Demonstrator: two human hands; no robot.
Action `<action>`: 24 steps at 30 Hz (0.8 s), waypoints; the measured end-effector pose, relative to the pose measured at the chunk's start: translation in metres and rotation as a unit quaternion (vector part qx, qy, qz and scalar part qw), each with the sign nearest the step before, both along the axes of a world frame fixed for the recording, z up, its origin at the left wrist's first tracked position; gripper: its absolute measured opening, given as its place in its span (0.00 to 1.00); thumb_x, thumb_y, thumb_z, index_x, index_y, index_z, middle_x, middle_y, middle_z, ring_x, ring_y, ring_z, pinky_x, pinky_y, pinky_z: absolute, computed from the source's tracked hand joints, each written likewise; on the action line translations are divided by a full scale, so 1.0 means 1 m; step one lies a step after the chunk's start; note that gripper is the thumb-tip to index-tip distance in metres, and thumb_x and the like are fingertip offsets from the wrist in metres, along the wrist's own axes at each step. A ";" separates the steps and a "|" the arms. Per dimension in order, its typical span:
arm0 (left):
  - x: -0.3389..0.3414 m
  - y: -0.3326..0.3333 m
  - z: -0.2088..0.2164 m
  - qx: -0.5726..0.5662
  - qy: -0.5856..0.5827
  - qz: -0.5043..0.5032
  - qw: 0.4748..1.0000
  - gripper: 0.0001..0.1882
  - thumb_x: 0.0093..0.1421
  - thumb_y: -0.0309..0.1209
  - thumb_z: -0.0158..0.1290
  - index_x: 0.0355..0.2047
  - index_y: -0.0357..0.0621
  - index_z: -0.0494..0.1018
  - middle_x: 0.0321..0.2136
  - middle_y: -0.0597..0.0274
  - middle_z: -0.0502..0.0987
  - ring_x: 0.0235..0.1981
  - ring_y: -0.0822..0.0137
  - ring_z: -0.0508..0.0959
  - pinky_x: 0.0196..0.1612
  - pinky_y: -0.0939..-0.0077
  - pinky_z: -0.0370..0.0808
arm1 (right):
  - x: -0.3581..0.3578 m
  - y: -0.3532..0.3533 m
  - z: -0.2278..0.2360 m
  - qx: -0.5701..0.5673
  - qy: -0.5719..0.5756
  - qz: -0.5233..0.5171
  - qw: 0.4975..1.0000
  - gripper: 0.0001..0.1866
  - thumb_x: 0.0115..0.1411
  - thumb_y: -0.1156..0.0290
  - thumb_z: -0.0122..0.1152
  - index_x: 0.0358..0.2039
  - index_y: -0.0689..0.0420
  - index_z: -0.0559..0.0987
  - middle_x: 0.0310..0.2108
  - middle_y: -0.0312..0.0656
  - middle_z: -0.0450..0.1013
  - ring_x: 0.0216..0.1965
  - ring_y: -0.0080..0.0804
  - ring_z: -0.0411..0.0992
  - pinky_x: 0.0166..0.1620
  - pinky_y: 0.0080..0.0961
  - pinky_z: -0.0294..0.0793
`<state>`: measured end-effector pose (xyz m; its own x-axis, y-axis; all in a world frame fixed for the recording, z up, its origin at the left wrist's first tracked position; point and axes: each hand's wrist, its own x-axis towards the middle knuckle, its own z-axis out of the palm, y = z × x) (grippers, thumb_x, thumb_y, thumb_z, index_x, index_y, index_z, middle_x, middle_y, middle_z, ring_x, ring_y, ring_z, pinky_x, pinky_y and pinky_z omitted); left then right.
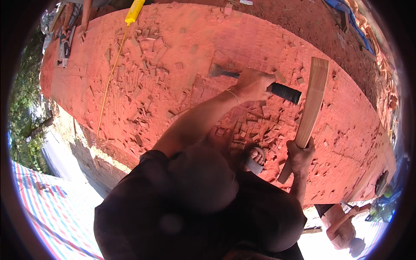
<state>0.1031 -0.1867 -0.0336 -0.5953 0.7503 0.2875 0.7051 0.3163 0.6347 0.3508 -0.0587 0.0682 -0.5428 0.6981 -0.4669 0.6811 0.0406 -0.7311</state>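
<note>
If swung, the wooden stick [313, 99] could miss the black handle [284, 92] and hurt the left grip [255, 84], since little handle pokes out to its right. The left grip is wrapped around the chisel [224, 72], blade to its left, arm stretched out. The right grip [300, 156], nearer the body, holds the stick near its bottom

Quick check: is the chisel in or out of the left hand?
In: the left hand wraps the chisel, blade on one side, black handle the other.
</note>
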 end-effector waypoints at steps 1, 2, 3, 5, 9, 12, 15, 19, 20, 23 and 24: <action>0.002 -0.002 0.001 -0.030 -0.030 -0.012 0.999 0.10 0.44 0.35 0.63 0.27 0.50 0.76 0.19 0.60 0.77 0.23 0.54 0.80 0.25 0.59 0.73 | 0.020 0.012 0.003 -0.034 0.042 -0.016 0.998 0.12 0.51 0.73 0.68 0.33 0.60 0.74 0.21 0.36 0.72 0.22 0.22 0.71 0.26 0.23 0.70; 0.001 -0.003 0.002 0.013 -0.028 0.010 0.999 0.10 0.44 0.35 0.63 0.26 0.49 0.75 0.20 0.59 0.76 0.23 0.54 0.80 0.26 0.60 0.73 | 0.033 0.026 0.010 -0.010 0.082 -0.016 0.996 0.10 0.52 0.74 0.67 0.32 0.61 0.76 0.20 0.37 0.73 0.20 0.24 0.71 0.25 0.24 0.71; 0.001 -0.005 0.005 0.029 -0.017 0.034 0.999 0.10 0.44 0.35 0.63 0.25 0.49 0.74 0.19 0.59 0.76 0.23 0.53 0.80 0.26 0.59 0.73 | 0.041 0.039 0.023 0.007 0.136 -0.044 0.990 0.09 0.52 0.73 0.67 0.32 0.62 0.77 0.20 0.38 0.73 0.20 0.25 0.71 0.26 0.24 0.71; 0.005 -0.012 0.011 0.063 -0.025 0.046 0.997 0.11 0.44 0.36 0.63 0.25 0.48 0.73 0.19 0.59 0.75 0.23 0.53 0.79 0.26 0.59 0.73 | 0.046 0.067 0.062 0.056 0.193 -0.107 0.974 0.08 0.54 0.73 0.65 0.32 0.63 0.78 0.22 0.41 0.74 0.23 0.27 0.72 0.28 0.24 0.71; 0.008 -0.023 0.024 0.064 -0.020 -0.005 0.998 0.11 0.42 0.35 0.64 0.25 0.49 0.74 0.19 0.60 0.77 0.21 0.55 0.80 0.24 0.60 0.74 | 0.025 0.116 0.142 0.186 0.301 -0.224 0.908 0.17 0.60 0.67 0.63 0.43 0.67 0.77 0.31 0.43 0.75 0.34 0.34 0.74 0.44 0.33 0.73; 0.000 -0.023 0.031 0.073 -0.047 0.012 0.996 0.10 0.44 0.34 0.64 0.24 0.50 0.74 0.18 0.59 0.77 0.21 0.54 0.80 0.24 0.61 0.74 | 0.015 0.151 0.182 0.238 0.324 -0.233 0.885 0.19 0.63 0.65 0.56 0.46 0.68 0.77 0.34 0.45 0.76 0.40 0.39 0.75 0.50 0.36 0.73; -0.009 -0.022 0.035 0.117 -0.114 0.071 0.984 0.10 0.47 0.34 0.63 0.23 0.48 0.73 0.18 0.56 0.75 0.22 0.50 0.79 0.25 0.60 0.71 | 0.019 0.174 0.197 0.292 0.312 -0.210 0.879 0.21 0.64 0.62 0.53 0.48 0.68 0.76 0.37 0.47 0.76 0.42 0.41 0.74 0.52 0.38 0.73; -0.001 -0.027 0.037 0.102 -0.107 0.028 0.989 0.10 0.47 0.34 0.65 0.24 0.48 0.73 0.17 0.57 0.73 0.21 0.50 0.78 0.24 0.60 0.71 | 0.029 0.176 0.192 0.212 0.338 -0.176 0.900 0.22 0.63 0.61 0.53 0.49 0.68 0.76 0.39 0.48 0.75 0.43 0.42 0.74 0.52 0.38 0.72; 0.003 -0.028 0.037 0.126 -0.103 0.023 0.986 0.10 0.47 0.35 0.64 0.24 0.48 0.73 0.17 0.57 0.73 0.21 0.51 0.78 0.24 0.61 0.71 | 0.030 0.174 0.189 0.207 0.338 -0.166 0.903 0.22 0.63 0.61 0.53 0.49 0.68 0.76 0.39 0.49 0.75 0.43 0.43 0.74 0.53 0.38 0.72; 0.011 -0.032 0.034 0.102 -0.088 0.031 0.990 0.11 0.45 0.35 0.64 0.23 0.48 0.73 0.18 0.58 0.74 0.21 0.53 0.78 0.24 0.61 0.70 | 0.030 0.169 0.184 0.178 0.350 -0.171 0.904 0.23 0.63 0.61 0.53 0.49 0.69 0.76 0.39 0.50 0.75 0.43 0.43 0.73 0.53 0.39 0.71; 0.014 -0.033 0.032 0.105 -0.088 0.012 0.991 0.11 0.44 0.35 0.64 0.23 0.48 0.73 0.18 0.59 0.74 0.21 0.53 0.78 0.24 0.61 0.70 | 0.029 0.169 0.184 0.165 0.352 -0.172 0.905 0.24 0.62 0.61 0.53 0.50 0.69 0.75 0.39 0.50 0.75 0.42 0.43 0.73 0.53 0.39 0.71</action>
